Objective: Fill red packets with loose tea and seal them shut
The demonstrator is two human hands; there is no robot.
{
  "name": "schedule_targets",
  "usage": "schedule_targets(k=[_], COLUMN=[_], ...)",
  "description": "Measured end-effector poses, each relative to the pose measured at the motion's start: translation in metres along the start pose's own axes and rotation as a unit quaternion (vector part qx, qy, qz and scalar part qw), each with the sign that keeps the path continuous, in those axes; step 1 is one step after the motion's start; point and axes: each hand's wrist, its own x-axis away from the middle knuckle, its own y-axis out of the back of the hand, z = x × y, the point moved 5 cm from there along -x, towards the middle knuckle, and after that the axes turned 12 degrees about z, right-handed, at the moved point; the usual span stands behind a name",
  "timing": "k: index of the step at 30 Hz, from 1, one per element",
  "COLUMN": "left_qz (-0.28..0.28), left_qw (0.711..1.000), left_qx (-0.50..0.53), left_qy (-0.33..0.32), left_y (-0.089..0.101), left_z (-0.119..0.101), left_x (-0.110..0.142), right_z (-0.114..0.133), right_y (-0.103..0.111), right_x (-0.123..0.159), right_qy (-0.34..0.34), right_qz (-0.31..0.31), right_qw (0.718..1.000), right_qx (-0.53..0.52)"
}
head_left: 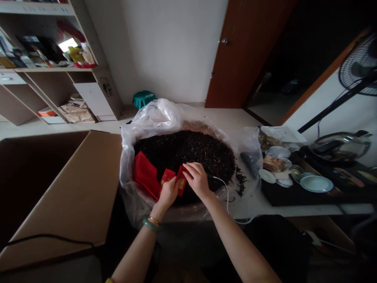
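Observation:
A small red packet with gold print (182, 182) is held between my two hands. My left hand (169, 191) has its fingers closed round it and round a second red packet (167, 175) beside it. At the upper edge of the first packet, my right hand (196, 177) pinches with thumb and fingertips. Below both hands lies a wide heap of dark, dry loose leaves that look like tea (203, 147), inside a clear plastic bag (165, 114). A larger red bag or stack of packets (144, 173) rests on the heap's left side; its exact kind is unclear.
An open cardboard box (73, 192) stands at the left. On the right, a dark tray (277, 198) bears bowls, dishes and a glass-lidded vessel (341, 147). A white cable (227, 196) runs over the bag's front edge. Behind are shelves (108, 92) and a fan (359, 65).

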Motion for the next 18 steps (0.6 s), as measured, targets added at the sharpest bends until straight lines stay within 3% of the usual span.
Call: schedule_targets(k=[11, 18], left_qz=[0.025, 0.045], left_qw=[1.0, 0.989], left_qx=[0.009, -0.134], left_qy=[0.005, -0.035], left_y=[0.0, -0.005], left_z=[0.001, -0.001], left_x=[0.003, 0.004], right_z=[0.002, 0.012], right_y=[-0.005, 0.006], right_x=[0.01, 0.01], right_qy=[0.031, 0.027], right_qz=[-0.04, -0.037], right_qw=[0.998, 0.996], right_qx=[-0.022, 0.076])
